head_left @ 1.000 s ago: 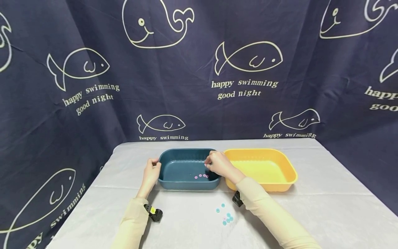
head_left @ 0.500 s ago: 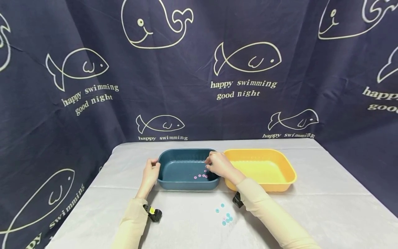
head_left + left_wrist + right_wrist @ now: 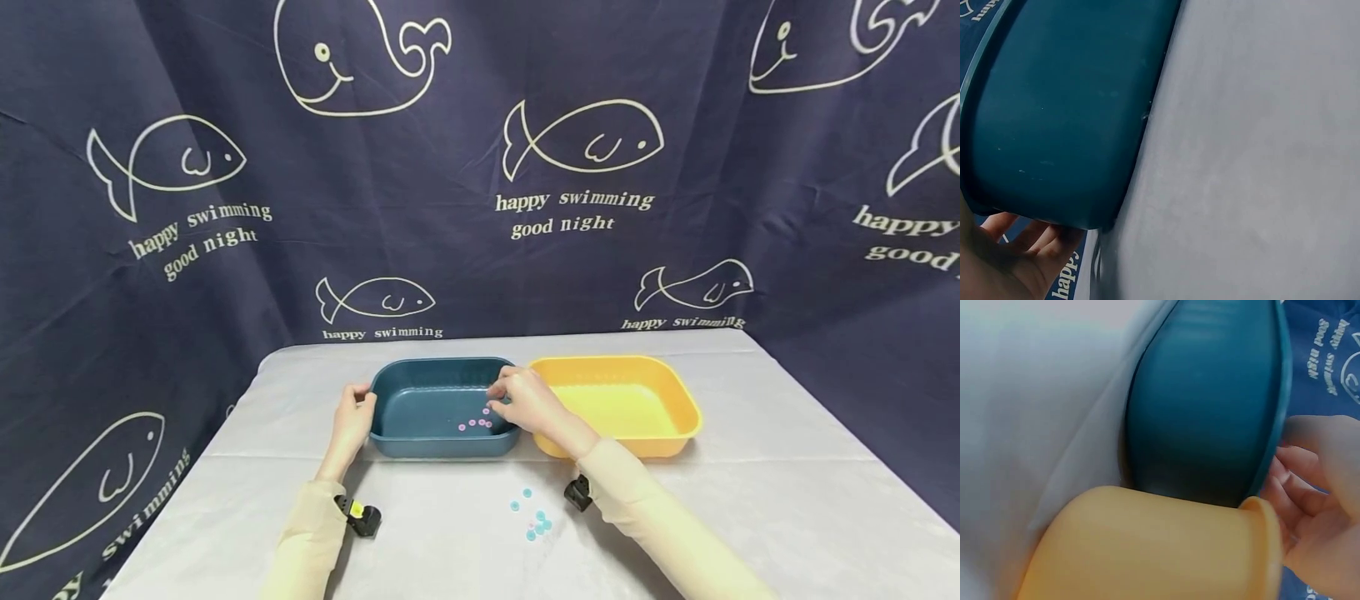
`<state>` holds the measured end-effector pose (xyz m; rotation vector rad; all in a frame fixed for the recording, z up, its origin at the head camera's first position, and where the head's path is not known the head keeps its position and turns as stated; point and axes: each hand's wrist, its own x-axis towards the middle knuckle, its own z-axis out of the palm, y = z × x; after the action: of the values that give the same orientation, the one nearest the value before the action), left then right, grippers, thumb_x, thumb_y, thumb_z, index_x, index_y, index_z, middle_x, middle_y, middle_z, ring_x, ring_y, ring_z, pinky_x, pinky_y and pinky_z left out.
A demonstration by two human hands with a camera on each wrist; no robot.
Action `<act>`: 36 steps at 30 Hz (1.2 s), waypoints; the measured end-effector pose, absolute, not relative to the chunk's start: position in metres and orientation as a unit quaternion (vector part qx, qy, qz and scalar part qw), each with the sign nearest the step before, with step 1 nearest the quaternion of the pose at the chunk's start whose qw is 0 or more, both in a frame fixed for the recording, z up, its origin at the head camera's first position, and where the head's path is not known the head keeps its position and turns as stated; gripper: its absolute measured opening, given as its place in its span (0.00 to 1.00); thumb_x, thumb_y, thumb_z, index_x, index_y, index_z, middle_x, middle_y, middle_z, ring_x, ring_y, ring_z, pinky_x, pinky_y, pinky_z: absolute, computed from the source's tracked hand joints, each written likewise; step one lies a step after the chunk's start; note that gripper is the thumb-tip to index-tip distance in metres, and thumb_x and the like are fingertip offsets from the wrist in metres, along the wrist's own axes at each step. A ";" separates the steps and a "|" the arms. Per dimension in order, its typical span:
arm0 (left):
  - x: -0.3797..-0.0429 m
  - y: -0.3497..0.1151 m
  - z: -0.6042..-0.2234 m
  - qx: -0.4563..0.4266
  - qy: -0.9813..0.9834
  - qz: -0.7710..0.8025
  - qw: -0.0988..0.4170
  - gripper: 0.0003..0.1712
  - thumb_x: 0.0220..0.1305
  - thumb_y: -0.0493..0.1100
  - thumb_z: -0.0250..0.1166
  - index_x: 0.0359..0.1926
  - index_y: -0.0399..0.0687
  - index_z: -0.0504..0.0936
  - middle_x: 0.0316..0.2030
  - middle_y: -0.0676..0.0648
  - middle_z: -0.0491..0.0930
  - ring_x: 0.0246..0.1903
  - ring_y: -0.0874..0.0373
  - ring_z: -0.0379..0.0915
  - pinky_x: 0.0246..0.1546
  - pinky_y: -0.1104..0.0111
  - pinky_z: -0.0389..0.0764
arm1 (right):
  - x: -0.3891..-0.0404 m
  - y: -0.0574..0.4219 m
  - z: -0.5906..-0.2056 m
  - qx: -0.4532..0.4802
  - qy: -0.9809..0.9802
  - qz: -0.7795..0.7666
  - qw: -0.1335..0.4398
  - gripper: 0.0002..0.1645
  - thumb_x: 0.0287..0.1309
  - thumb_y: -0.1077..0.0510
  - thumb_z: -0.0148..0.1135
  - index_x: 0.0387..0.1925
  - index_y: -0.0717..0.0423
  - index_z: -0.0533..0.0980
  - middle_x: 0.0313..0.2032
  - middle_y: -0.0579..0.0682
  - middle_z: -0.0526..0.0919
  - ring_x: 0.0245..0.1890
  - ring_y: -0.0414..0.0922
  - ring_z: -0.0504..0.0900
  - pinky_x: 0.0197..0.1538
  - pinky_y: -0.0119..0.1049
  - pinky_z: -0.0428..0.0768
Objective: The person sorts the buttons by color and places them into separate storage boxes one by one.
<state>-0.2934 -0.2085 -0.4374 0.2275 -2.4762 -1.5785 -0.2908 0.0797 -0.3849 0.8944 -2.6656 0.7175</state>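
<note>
My left hand [image 3: 352, 423] grips the left end of a dark blue plastic bin [image 3: 442, 448], thumb at the rim. In the left wrist view its fingers [image 3: 1054, 242] lie against the bin's outer wall. Several small round pink discs [image 3: 472, 422] lie on the bin floor toward the right. My right hand [image 3: 531, 403] hovers over the bin's right end, thumb and fingers parted, with nothing seen between them. The right wrist view has this hand [image 3: 1316, 494] beyond the rims, its fingertips partly hidden.
A yellow bin [image 3: 615, 448] stands right beside the blue one. In front of them, several light blue discs [image 3: 527, 493] and one pink disc [image 3: 532, 525] lie on the pale tablecloth [image 3: 435, 533]. A navy printed curtain [image 3: 465, 250] hangs behind and around the table.
The right fingers have let go of a pink disc, which now lies with the others in the blue bin, and have spread apart. The left hand keeps its grip. The head view shifts slightly.
</note>
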 end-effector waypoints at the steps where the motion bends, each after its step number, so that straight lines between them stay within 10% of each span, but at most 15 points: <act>1: -0.293 -0.208 -0.438 0.076 -0.837 -0.534 0.096 0.21 0.69 0.41 0.44 0.58 0.34 0.63 0.57 0.33 0.66 0.58 0.38 0.65 0.57 0.50 0.69 | -0.288 0.081 -0.385 0.311 -0.909 0.251 0.117 0.08 0.50 0.61 0.68 0.33 0.59 0.85 0.27 0.47 0.77 0.30 0.46 0.78 0.32 0.28 0.73; 12: -0.295 -0.213 -0.437 0.075 -0.836 -0.536 0.094 0.21 0.70 0.41 0.43 0.58 0.33 0.62 0.56 0.33 0.66 0.58 0.39 0.65 0.57 0.51 0.68 | -0.256 0.096 -0.385 0.352 -0.881 0.299 0.103 0.09 0.51 0.58 0.68 0.35 0.58 0.84 0.26 0.47 0.76 0.21 0.32 0.66 0.25 0.23 0.68; 36: -0.293 -0.211 -0.433 0.080 -0.839 -0.533 0.077 0.22 0.70 0.41 0.42 0.60 0.33 0.60 0.58 0.33 0.65 0.61 0.38 0.62 0.60 0.50 0.66 | -0.210 0.120 -0.391 0.384 -0.881 0.263 0.084 0.09 0.49 0.57 0.69 0.34 0.54 0.84 0.29 0.42 0.77 0.33 0.38 0.75 0.37 0.26 0.75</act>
<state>-0.2929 -0.2107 -0.4330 0.2406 -2.5137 -1.5965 -0.2104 0.1204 -0.3914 1.1450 -2.6301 0.7864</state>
